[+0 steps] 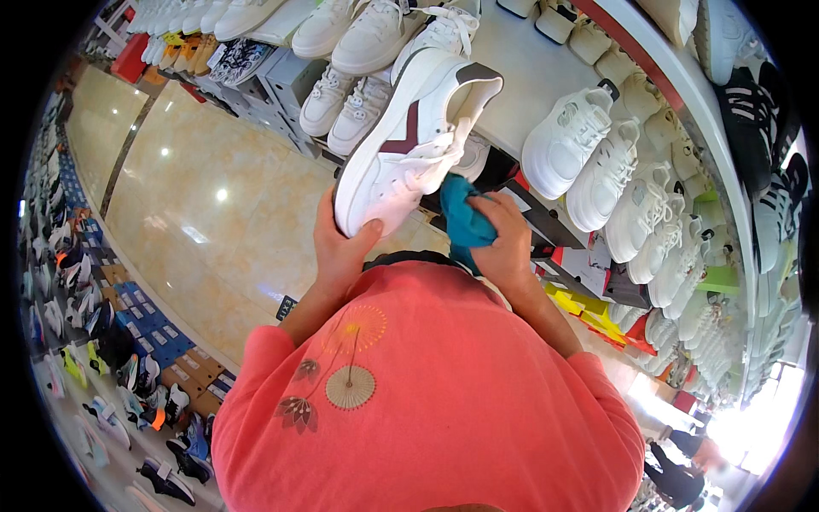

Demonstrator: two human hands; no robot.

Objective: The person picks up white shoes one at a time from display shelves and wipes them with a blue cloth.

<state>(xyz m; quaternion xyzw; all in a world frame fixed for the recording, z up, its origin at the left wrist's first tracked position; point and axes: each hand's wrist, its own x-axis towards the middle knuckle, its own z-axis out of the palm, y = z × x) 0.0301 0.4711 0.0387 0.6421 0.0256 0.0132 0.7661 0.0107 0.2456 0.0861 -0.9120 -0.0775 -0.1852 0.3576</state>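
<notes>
A white lace-up sneaker with a dark maroon side mark and a dark heel patch is held up in front of me, toe toward my body. My left hand grips it by the toe, with the thumb on the upper and the fingers hidden beneath the sole. Bunched in my right hand is a teal cloth, just right of the sneaker's laces. Whether the cloth touches the shoe I cannot tell.
White sneakers line a shelf at the right, above stacked shoeboxes. More white shoes stand behind the held one. Tiled floor stretches left toward another shoe display. People are at lower right.
</notes>
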